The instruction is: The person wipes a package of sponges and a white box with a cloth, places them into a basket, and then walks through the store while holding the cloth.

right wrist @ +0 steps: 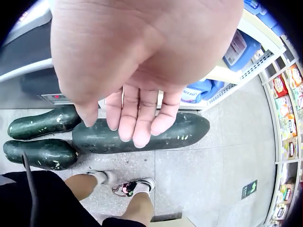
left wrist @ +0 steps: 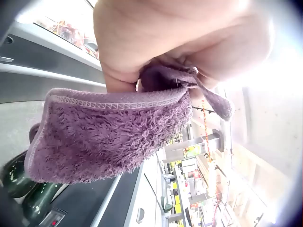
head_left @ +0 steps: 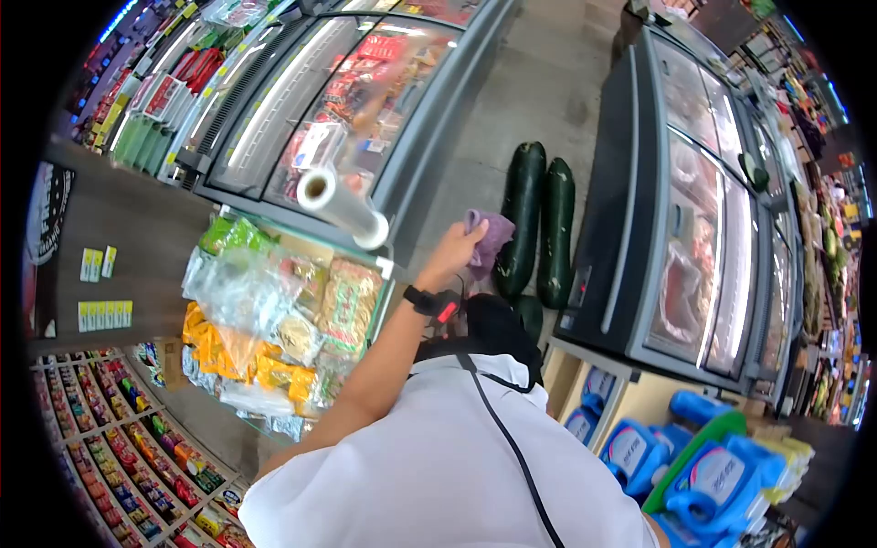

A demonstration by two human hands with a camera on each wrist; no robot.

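My left hand (head_left: pixel 450 254) grips a purple cloth (head_left: pixel 491 243) in front of my body. In the left wrist view the fluffy cloth (left wrist: pixel 109 137) hangs from the bunched fingers, its stitched edge on top and a small loop sticking out. Long dark green winter melons (head_left: pixel 523 215) lie on the floor just beyond the cloth. My right hand (right wrist: pixel 147 52) appears only in the right wrist view, holding nothing. Its fingers hang loosely with the palm showing, overlapping a large winter melon (right wrist: pixel 189 130) on the floor below in that view.
Chest freezers flank the aisle, one on the left (head_left: pixel 365 110) and one on the right (head_left: pixel 630 219). A roll of plastic bags (head_left: pixel 343 208) stands beside packaged foods (head_left: pixel 352 301) at the left. Blue jugs (head_left: pixel 722 470) fill a shelf at the lower right.
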